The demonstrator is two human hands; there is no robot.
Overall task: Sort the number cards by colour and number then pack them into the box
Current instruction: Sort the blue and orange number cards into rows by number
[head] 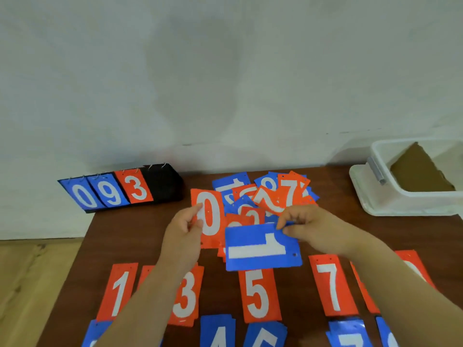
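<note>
Hands: I see both held over the middle of the dark brown surface [150, 246], with the forearms coming in from the near edge.
Left hand [186, 226]: thumb and fingers pinch the left edge of the red 0 card [210, 216], whose digit reads upright to me.
Right hand [308, 226]: fingertips pinch the top right corner of the blue 1 card [260, 246], which is turned sideways so its digit lies flat.
Between the hands: the two held cards sit edge to edge, and I cannot tell whether they touch.
Loose pile [270, 196]: red and blue cards are heaped just beyond both hands, overlapping at all angles.
Red row: red 1 [117, 291], red 3 [186, 296], red 5 [258, 294] and red 7 [330, 286] lie on my side of the hands. Further red cards are partly hidden under the forearms.
Blue row: blue 4 [218, 334], blue 5 [263, 336] and blue 7 [348, 338] lie nearer still, cut off by the frame.
Box [413, 201]: white plastic, well apart to the right of the right hand, open-topped, with brown cardboard inside.
Flip stand [120, 190]: beyond and left of the left hand, by the wall, showing 0, 9, 3.
</note>
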